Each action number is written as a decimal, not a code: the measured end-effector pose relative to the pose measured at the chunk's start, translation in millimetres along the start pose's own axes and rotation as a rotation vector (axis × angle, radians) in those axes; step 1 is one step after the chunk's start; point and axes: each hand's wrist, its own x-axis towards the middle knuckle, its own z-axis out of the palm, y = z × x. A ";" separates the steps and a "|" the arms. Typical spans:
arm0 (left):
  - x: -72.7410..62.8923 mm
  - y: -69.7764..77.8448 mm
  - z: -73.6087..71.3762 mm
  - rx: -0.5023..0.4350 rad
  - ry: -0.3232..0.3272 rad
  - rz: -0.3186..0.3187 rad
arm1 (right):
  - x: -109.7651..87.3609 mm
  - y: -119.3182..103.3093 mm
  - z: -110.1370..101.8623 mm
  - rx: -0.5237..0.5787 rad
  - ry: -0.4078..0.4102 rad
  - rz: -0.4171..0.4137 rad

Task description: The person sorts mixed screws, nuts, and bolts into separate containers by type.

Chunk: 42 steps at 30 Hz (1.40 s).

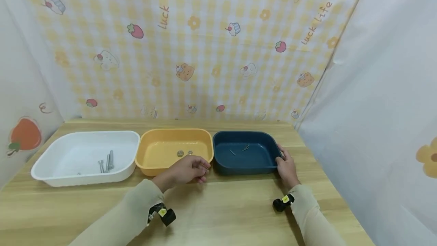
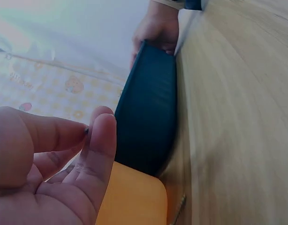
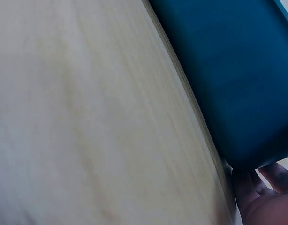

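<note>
My left hand (image 1: 188,169) is over the front right corner of the yellow tray (image 1: 146,168). Between thumb and forefinger it pinches a small thin metal piece (image 2: 87,131), mostly hidden, so its kind is unclear. My right hand (image 1: 286,166) grips the right end of the dark blue tray (image 1: 246,171), thumb at the rim. Inside that tray lie a few thin screws or nails (image 1: 246,147). The yellow tray holds a nut (image 1: 180,153) and another small nut-like piece (image 1: 190,152). In the left wrist view, a small screw (image 2: 180,208) lies on the wood beside the yellow tray.
At the left stands a white tray (image 1: 82,177) with several bolts (image 1: 108,161) in it. All three trays sit in a row on the wooden table (image 1: 225,212). A patterned cloth (image 1: 205,56) hangs behind, and a white sheet (image 1: 372,98) at the right.
</note>
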 end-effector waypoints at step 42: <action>100.2 27.7 35.7 -0.945 0.247 -0.148 | -0.7 2.8 1.7 -0.008 -0.005 0.000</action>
